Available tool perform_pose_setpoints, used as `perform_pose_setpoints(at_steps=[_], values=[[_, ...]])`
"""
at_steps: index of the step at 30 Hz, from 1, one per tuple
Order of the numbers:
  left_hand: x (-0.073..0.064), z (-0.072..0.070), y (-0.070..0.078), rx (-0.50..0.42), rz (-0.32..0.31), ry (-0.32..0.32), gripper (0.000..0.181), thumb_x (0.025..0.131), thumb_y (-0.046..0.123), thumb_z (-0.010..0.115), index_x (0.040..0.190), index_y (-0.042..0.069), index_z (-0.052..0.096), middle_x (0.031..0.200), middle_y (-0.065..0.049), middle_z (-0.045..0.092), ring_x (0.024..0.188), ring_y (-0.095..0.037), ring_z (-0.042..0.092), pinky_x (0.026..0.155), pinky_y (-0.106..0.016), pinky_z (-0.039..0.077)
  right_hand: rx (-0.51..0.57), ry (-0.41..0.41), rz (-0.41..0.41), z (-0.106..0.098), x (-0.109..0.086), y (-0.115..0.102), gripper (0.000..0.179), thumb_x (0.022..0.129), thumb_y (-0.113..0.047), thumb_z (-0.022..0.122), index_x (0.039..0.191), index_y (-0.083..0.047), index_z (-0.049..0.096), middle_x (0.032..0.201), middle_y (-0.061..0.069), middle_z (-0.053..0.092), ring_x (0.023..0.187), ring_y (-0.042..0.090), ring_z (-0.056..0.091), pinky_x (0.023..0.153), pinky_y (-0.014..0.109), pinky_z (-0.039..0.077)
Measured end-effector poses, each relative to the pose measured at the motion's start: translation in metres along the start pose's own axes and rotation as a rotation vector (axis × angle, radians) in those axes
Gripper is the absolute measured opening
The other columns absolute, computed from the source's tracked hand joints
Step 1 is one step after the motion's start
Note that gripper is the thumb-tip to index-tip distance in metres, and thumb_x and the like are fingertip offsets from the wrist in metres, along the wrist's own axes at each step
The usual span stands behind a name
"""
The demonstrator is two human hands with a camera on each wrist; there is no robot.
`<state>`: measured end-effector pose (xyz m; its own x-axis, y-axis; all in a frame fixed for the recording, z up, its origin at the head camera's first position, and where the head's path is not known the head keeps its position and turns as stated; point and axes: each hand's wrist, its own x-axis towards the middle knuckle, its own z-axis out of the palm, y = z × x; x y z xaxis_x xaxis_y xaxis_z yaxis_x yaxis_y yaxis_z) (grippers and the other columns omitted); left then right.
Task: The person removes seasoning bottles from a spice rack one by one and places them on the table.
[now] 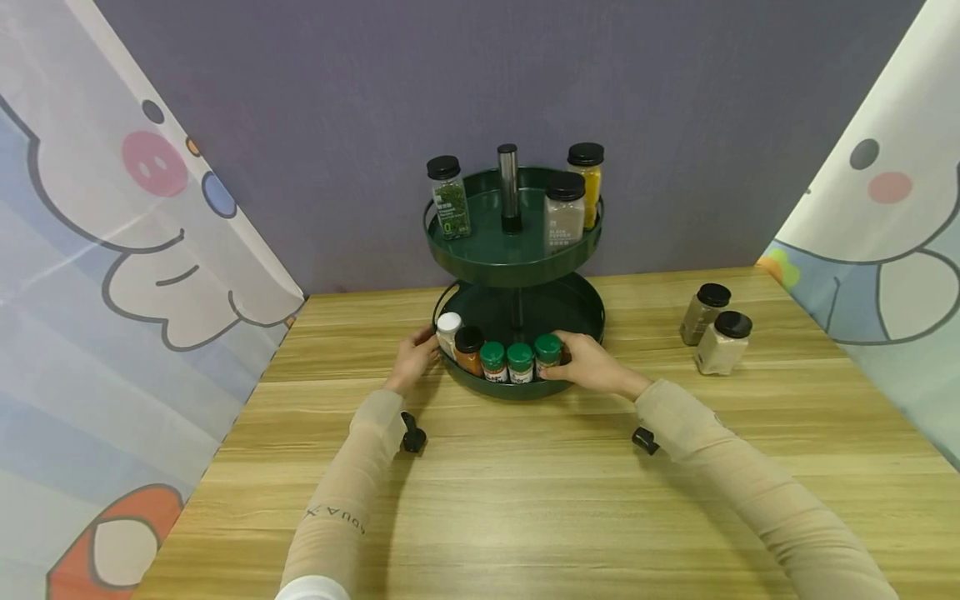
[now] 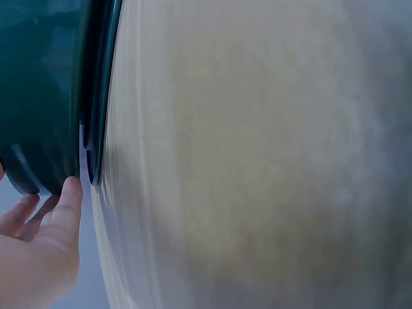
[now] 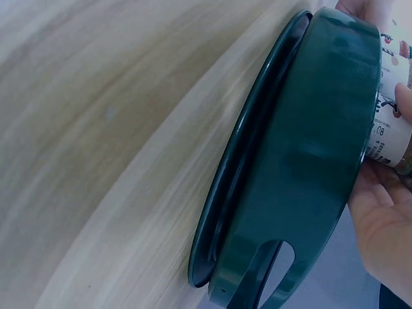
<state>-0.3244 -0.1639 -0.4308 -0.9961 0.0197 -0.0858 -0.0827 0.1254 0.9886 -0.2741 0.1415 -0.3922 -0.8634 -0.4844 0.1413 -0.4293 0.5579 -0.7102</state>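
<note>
Against the lower tray [image 1: 517, 392], at its left side, the left hand [image 1: 414, 360] rests loosely extended fingers; inside stand a white-capped jar [image 1: 448, 336], a black-capped jar [image 1: 469, 352], two green-capped jars [image 1: 520, 360], then the end jar [image 1: 547, 348], which the right hand [image 1: 590, 363] pinches between thumb and fingers.

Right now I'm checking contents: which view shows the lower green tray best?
The head view: it looks into the lower green tray. The right wrist shows mainly its outside; the left, just part of its outside.
</note>
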Motion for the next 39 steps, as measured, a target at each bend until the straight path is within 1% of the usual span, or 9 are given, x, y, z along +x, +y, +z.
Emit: perform_pose_setpoints(at_steps=[8,11,18,21,25,29,32,35,39], values=[[0.0,0.0,0.0,-0.012,-0.011,0.004,0.05,0.096,0.019,0.048,0.14,0.0,0.033,0.14,-0.018,0.038,0.125,-0.029,0.044,0.103,-0.036,0.04,0.007,-0.001,-0.004,-0.005,0.001,0.0,0.029,0.079,-0.021,0.073,0.1,-0.007,0.057,0.087,0.003,0.062,0.073,0.01,0.058,0.065,0.026,0.049],[0.0,0.0,0.0,-0.013,-0.009,0.0,0.05,0.096,0.018,0.047,0.14,-0.001,0.033,0.14,-0.019,0.038,0.125,-0.029,0.043,0.103,-0.036,0.04,0.011,0.009,-0.001,-0.007,0.001,-0.002,0.029,0.079,-0.019,0.073,0.1,-0.007,0.058,0.088,0.004,0.063,0.075,0.011,0.059,0.067,0.027,0.05],[0.0,0.0,0.0,-0.021,0.0,-0.003,0.05,0.096,0.018,0.047,0.139,-0.003,0.032,0.141,-0.02,0.036,0.126,-0.03,0.042,0.105,-0.037,0.038,0.017,0.022,0.019,-0.014,0.002,-0.01,0.027,0.079,-0.015,0.072,0.1,-0.006,0.058,0.087,0.006,0.064,0.078,0.016,0.061,0.068,0.028,0.051],[0.001,0.0,-0.001,-0.024,0.002,-0.004,0.05,0.096,0.017,0.047,0.14,-0.003,0.032,0.141,-0.02,0.036,0.126,-0.03,0.041,0.105,-0.037,0.038,0.018,0.024,0.01,-0.017,0.003,-0.012,0.029,0.079,-0.016,0.072,0.102,-0.005,0.057,0.089,0.007,0.065,0.081,0.019,0.063,0.069,0.029,0.052],[0.001,0.0,-0.002,-0.024,0.005,-0.003,0.05,0.096,0.016,0.047,0.14,-0.003,0.032,0.141,-0.02,0.036,0.126,-0.029,0.042,0.105,-0.036,0.039,0.013,0.043,-0.007,-0.021,0.003,-0.015,0.034,0.078,-0.014,0.073,0.106,-0.002,0.057,0.093,0.01,0.066,0.087,0.023,0.064,0.074,0.032,0.055],[0.001,0.001,-0.002,-0.021,0.006,-0.004,0.049,0.096,0.016,0.047,0.139,-0.003,0.032,0.141,-0.02,0.036,0.126,-0.03,0.042,0.104,-0.036,0.039,0.027,0.062,0.0,-0.027,0.002,-0.017,0.036,0.078,-0.011,0.072,0.108,0.0,0.056,0.096,0.013,0.065,0.09,0.025,0.065,0.076,0.034,0.055],[0.001,0.0,-0.001,-0.021,0.006,-0.001,0.05,0.096,0.016,0.046,0.14,-0.003,0.032,0.141,-0.02,0.036,0.126,-0.03,0.042,0.104,-0.037,0.039,0.048,0.067,0.009,-0.031,0.001,-0.018,0.037,0.078,-0.011,0.072,0.109,0.0,0.055,0.095,0.013,0.065,0.089,0.024,0.065,0.074,0.032,0.055],[0.001,0.0,-0.001,-0.023,0.006,0.002,0.05,0.096,0.017,0.047,0.14,-0.003,0.032,0.141,-0.02,0.036,0.126,-0.03,0.042,0.104,-0.037,0.039,0.089,0.058,0.02,-0.036,0.0,-0.018,0.037,0.079,-0.011,0.072,0.11,0.0,0.054,0.095,0.012,0.064,0.085,0.02,0.064,0.071,0.029,0.054],[0.001,0.0,-0.002,-0.021,0.009,-0.007,0.05,0.096,0.017,0.046,0.14,-0.003,0.031,0.142,-0.02,0.036,0.127,-0.03,0.041,0.105,-0.037,0.038,0.114,0.055,0.041,-0.045,-0.004,-0.018,0.039,0.08,-0.013,0.071,0.112,0.0,0.052,0.095,0.013,0.064,0.084,0.018,0.063,0.069,0.027,0.052]])
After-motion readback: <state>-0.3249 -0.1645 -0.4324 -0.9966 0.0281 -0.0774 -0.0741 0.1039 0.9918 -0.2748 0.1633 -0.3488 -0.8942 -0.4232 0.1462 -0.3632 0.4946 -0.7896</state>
